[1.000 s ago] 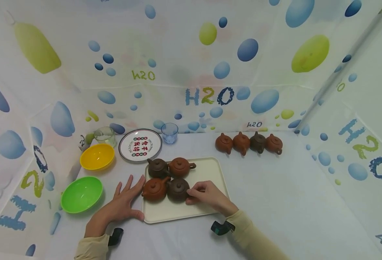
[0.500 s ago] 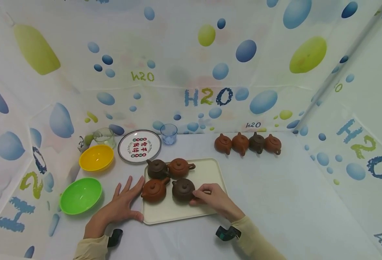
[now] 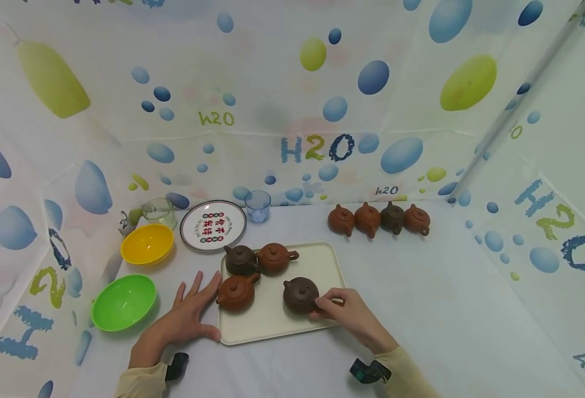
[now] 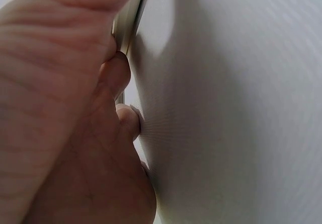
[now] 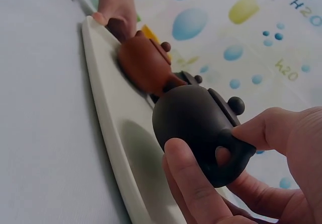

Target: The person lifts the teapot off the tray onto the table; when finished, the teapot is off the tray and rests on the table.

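My right hand (image 3: 348, 315) pinches the handle of a dark brown teapot (image 3: 300, 295), its spout pointing left. In the right wrist view, thumb and fingers close round the handle of that dark teapot (image 5: 193, 123), and a shadow falls on the tray below. The cream tray (image 3: 277, 331) also bears a dark teapot (image 3: 241, 260) and a reddish-brown teapot (image 3: 274, 258) at the back, plus another reddish-brown teapot (image 3: 235, 293) at front left. My left hand (image 3: 185, 318) lies with fingers spread against the tray's left edge; in the left wrist view its palm (image 4: 90, 173) fills the left side.
Several small teapots (image 3: 367, 221) stand in a row at the back right. Along the left are a green bowl (image 3: 124, 303), a yellow bowl (image 3: 147, 244) and a clear glass (image 3: 159, 213). A printed plate (image 3: 213, 225) and a blue glass (image 3: 258, 207) stand behind the tray.
The right hand has moved the dark teapot to the right, away from the reddish-brown one beside it. The left hand has stayed at the tray's edge.
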Motion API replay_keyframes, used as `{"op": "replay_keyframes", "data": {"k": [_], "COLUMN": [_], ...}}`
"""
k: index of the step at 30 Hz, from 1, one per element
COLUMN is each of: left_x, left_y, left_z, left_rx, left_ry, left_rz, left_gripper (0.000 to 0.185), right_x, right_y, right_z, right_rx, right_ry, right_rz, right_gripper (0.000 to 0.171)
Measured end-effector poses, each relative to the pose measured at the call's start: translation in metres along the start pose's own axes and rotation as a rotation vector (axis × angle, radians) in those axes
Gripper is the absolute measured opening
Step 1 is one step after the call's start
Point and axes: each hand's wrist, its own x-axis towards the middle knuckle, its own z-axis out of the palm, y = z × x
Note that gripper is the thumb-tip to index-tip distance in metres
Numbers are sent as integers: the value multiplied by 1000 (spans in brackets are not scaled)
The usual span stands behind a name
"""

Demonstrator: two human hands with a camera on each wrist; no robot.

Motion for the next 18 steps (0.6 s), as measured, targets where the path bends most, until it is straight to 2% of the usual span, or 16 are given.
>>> {"op": "replay_keyframes", "data": {"k": [5,9,13,18], "left_x": [0,1,1,2], "left_y": [-2,-2,-3,-9], "left_z": [1,0,0,3], "left_rx": [-9,-9,-10,-22], "left_ry": [6,4,-3,7], "left_rz": [23,8,-3,31], "left_gripper": [144,144,143,144], "right_x": [-10,-16,-21,-26], "right_y": [5,10,12,10], "right_z": [-12,-23,-33,-43], "right_rx": [19,7,-36,-60], "right_ry": [21,40,85,160], "right_rz": [-12,-4,16,23], "right_gripper": [32,32,31,33]}}
